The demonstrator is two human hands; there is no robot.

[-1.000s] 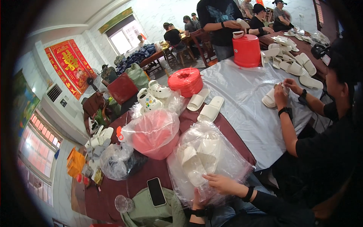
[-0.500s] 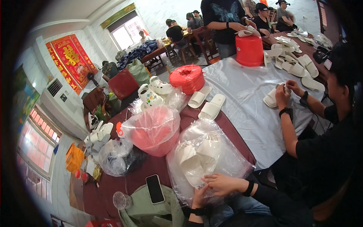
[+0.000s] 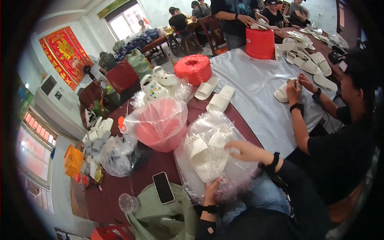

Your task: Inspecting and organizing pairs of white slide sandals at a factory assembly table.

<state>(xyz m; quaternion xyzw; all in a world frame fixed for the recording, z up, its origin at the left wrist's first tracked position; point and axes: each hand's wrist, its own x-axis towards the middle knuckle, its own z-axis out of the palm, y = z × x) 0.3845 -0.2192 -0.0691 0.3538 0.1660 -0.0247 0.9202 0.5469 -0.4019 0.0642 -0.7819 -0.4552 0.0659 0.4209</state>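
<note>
The bench (image 3: 120, 192) is dark red, and its far half is covered by a pale plastic sheet (image 3: 256, 92). At the near edge of the bench a large clear plastic bag (image 3: 216, 160) of white slippers (image 3: 200, 154) is gripped from two sides. The right hand (image 3: 244, 150) is laid on the bag's upper right side, its fingers (image 3: 231, 145) curled into the film and pinching it. The left hand (image 3: 211, 192) is placed under the bag's near lower edge, fingers closed on the plastic. Just beyond the bag a red basin wrapped in clear film (image 3: 160, 124) is seen. A black phone (image 3: 163, 187) lies on green cloth (image 3: 156, 212) near the left hand, and a clear plastic cup (image 3: 129, 203) stands toward the near left corner.
</note>
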